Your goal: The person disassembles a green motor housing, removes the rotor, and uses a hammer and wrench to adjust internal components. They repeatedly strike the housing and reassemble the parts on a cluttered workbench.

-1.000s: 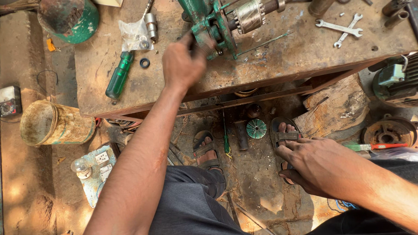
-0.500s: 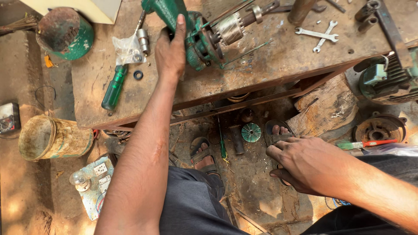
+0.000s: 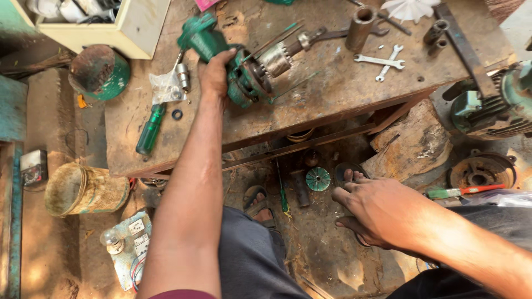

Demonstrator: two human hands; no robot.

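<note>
The left hand [image 3: 215,71] is wrapped tight around the green drill [image 3: 233,66], so it stays put on the wooden workbench [image 3: 332,94]. The right hand [image 3: 382,210] holds nothing, its fingers loose and spread, down by the knee.

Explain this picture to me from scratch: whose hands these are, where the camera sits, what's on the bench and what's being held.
The camera sits on a person's head and looks down, so both arms are the wearer's own. The left hand reaches up to a worn wooden bench and has its grip on a green motor, opened so its metal core shows. The right hand hangs low by the knee, fingers loose, holding nothing. On the bench lie two spanners, a metal pipe piece, a green-handled screwdriver and a small black ring. Below, on the dirt floor, are a rusty can, a green round part and the wearer's sandalled foot.
</note>
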